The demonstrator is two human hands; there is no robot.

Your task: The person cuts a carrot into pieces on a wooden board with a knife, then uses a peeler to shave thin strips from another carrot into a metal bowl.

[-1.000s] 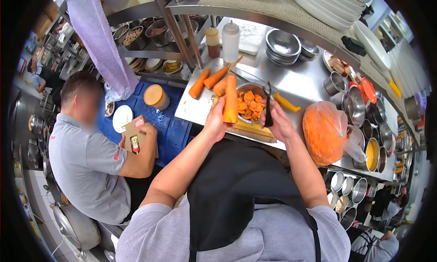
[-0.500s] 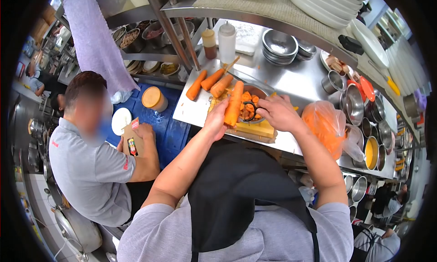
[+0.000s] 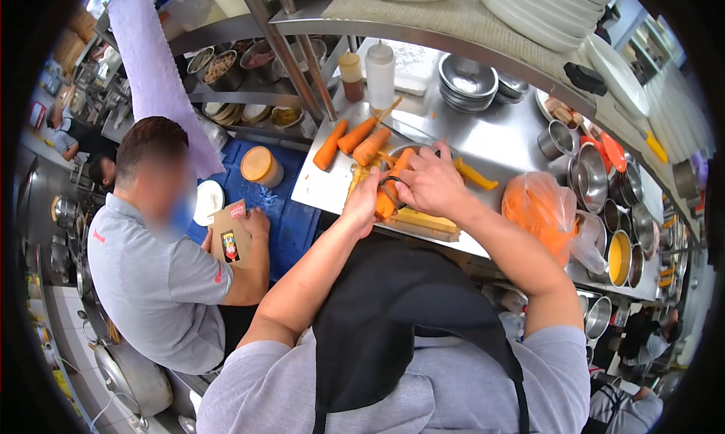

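No text, number or brand can be read. A red label is seen on the brown carton (image 3: 230, 238) and red marks on the grey shirt (image 3: 162, 283), both too small to be deciphered.

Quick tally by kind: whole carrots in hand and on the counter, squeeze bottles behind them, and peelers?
Carrot in the left hand: 1
Carrots lying on the counter: 3
Squeeze bottles: 2
Peeler in the right hand: 1
Total: 7
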